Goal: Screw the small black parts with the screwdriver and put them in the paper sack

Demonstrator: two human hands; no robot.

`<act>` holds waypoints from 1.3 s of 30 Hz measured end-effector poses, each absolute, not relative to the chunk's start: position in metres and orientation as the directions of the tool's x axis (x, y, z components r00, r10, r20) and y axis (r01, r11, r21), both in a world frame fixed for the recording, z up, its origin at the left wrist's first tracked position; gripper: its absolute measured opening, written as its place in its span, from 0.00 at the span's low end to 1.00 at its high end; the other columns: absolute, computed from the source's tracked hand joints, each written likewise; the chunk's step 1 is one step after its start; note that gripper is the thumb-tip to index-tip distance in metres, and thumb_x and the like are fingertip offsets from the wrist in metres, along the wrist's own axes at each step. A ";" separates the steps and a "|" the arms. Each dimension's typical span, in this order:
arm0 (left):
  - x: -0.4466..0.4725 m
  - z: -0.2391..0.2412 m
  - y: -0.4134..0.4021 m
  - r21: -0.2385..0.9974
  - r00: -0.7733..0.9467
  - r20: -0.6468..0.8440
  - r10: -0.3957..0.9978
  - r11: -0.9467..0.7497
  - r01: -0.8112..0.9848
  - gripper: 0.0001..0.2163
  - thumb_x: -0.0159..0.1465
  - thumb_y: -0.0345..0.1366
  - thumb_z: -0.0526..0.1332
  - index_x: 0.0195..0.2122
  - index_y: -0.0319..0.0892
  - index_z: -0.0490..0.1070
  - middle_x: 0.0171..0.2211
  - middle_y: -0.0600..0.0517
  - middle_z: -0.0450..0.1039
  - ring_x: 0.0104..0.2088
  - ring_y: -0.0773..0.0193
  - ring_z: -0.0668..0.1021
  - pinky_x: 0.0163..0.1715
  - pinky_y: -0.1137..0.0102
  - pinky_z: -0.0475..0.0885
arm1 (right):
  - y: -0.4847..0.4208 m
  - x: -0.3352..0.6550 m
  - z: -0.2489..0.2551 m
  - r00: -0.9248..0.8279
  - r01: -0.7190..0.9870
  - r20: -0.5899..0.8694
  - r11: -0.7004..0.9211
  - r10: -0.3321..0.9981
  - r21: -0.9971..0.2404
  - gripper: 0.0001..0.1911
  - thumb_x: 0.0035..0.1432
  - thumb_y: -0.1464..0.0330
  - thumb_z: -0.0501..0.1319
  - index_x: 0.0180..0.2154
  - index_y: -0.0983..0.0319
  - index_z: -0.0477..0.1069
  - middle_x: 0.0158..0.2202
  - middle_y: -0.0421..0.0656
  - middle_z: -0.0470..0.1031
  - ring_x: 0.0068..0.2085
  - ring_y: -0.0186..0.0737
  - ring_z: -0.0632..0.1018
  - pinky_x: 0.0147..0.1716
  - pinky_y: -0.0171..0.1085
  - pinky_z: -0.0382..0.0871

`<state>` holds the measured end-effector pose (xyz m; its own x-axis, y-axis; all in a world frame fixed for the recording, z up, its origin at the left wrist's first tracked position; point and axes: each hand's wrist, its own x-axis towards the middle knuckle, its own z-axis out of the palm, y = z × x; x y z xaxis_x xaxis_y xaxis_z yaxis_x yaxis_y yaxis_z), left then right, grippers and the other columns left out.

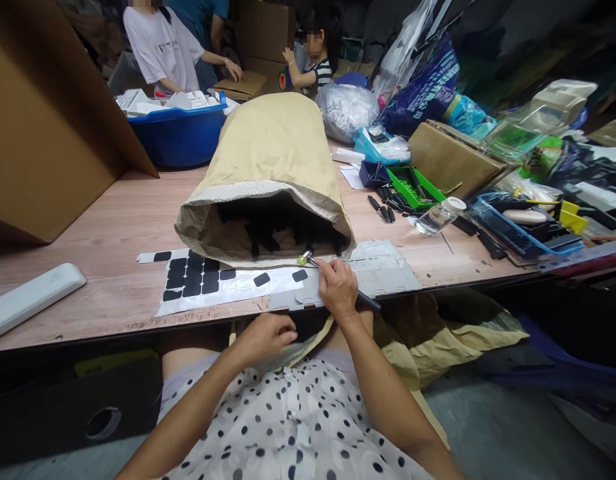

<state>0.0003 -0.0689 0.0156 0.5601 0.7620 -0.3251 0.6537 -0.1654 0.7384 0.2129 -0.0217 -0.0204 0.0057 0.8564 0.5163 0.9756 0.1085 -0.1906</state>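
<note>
My right hand (338, 288) is wrapped round a small hammer (371, 301) at the table's front edge. Its shiny metal head with a yellowish face (305, 258) points toward the mouth of a large tan sack (278, 143). The sack lies on its side, and dark black pieces (263, 233) show inside, too shadowed to name. My left hand (269, 335) hovers over my lap just below the table edge, fingers curled in; what they hold, if anything, is hidden. Partly under the sack's lip lies a white sheet (238, 291) with black rounded stickers (193, 275).
A long white case (35, 300) and a tall cardboard box (53, 133) stand left. Behind are a blue basin (178, 137) and co-workers. On the right are a green tray (413, 187), a clear jar (441, 215) and a blue tray of black parts (528, 230).
</note>
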 end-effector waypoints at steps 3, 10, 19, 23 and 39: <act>-0.001 0.038 -0.033 0.751 0.275 -0.123 0.954 -0.091 0.654 0.12 0.65 0.43 0.56 0.36 0.45 0.77 0.26 0.54 0.76 0.28 0.61 0.77 0.31 0.70 0.70 | -0.021 0.212 -0.021 0.008 0.977 0.530 0.107 0.848 -0.186 0.21 0.61 0.76 0.55 0.49 0.53 0.78 0.36 0.45 0.70 0.37 0.43 0.66 0.35 0.39 0.56; -0.010 0.030 0.043 0.480 -0.267 0.051 0.962 0.210 0.852 0.11 0.55 0.43 0.67 0.30 0.41 0.73 0.33 0.40 0.75 0.38 0.42 0.79 0.36 0.57 0.73 | -0.020 0.211 -0.022 0.006 0.976 0.545 0.112 0.838 -0.184 0.20 0.62 0.75 0.55 0.49 0.53 0.78 0.35 0.45 0.70 0.37 0.43 0.66 0.35 0.39 0.56; -0.018 0.017 -0.008 0.620 0.057 0.231 0.971 -0.192 0.761 0.05 0.60 0.38 0.63 0.37 0.47 0.75 0.33 0.53 0.74 0.34 0.60 0.76 0.35 0.68 0.71 | -0.020 0.209 -0.021 0.025 0.977 0.509 0.086 0.860 -0.193 0.20 0.62 0.75 0.56 0.50 0.53 0.77 0.36 0.45 0.69 0.37 0.44 0.65 0.35 0.39 0.56; 0.003 0.001 -0.012 0.648 0.272 0.263 0.926 -0.378 0.661 0.05 0.60 0.34 0.64 0.37 0.46 0.76 0.34 0.52 0.74 0.36 0.59 0.75 0.39 0.66 0.72 | -0.018 0.211 -0.020 0.048 0.968 0.492 0.082 0.869 -0.239 0.19 0.62 0.74 0.56 0.49 0.54 0.78 0.35 0.45 0.70 0.37 0.43 0.67 0.36 0.38 0.58; 0.021 0.001 -0.003 0.746 0.109 0.100 0.989 -0.148 0.650 0.05 0.53 0.31 0.68 0.30 0.48 0.79 0.31 0.54 0.72 0.39 0.59 0.75 0.40 0.65 0.71 | -0.069 0.196 0.016 0.018 0.712 0.470 0.319 0.883 -0.625 0.19 0.68 0.71 0.51 0.54 0.56 0.76 0.33 0.42 0.73 0.35 0.37 0.76 0.38 0.34 0.72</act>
<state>0.0207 -0.0030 0.0006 0.1095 0.9889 0.1005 0.6495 -0.1477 0.7459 0.1957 -0.0687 0.0157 0.0177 0.8825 0.4699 0.7125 0.3186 -0.6252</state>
